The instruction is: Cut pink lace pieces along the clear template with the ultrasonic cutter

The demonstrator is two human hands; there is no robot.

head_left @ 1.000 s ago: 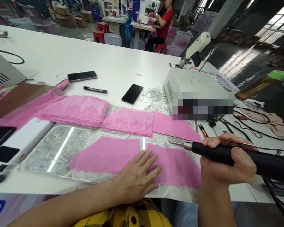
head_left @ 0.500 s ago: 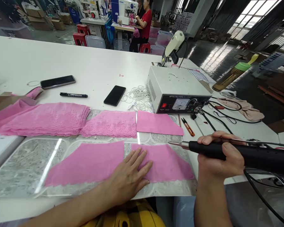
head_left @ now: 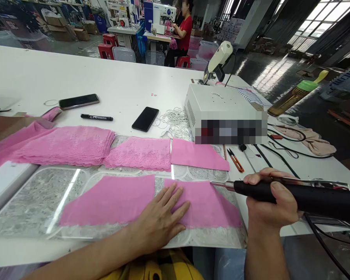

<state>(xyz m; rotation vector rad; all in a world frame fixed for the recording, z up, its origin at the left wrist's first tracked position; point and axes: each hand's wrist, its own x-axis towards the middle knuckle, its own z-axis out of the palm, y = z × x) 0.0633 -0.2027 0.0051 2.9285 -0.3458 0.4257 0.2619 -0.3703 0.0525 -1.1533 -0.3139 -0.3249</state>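
My left hand (head_left: 163, 217) lies flat with spread fingers on the left part of a pink cut fabric piece (head_left: 212, 206). Its fingertips reach near the upper edge. Another pink piece (head_left: 113, 198), a mirrored shape, lies to its left, partly behind my hand and wrist. My right hand (head_left: 272, 198) is closed around a black ultrasonic handpiece (head_left: 317, 198) with a thin metal tip. The tip points left and is at the upper right corner of the right piece; contact is hard to tell. A lever runs along the handpiece's top.
Behind lie a stack of pink lace (head_left: 67, 144), a lace piece (head_left: 140, 153) and a plain pink piece (head_left: 198, 154). A grey control box (head_left: 224, 101), orange thread snips (head_left: 235, 160), a phone (head_left: 145, 119), a marker (head_left: 97, 117) and a string tangle (head_left: 177, 120) stand around. Cables run right.
The handpiece's tip has come down slightly, from just above the fabric's edge to its corner. My left hand stays in place. The whole view has shifted a little.
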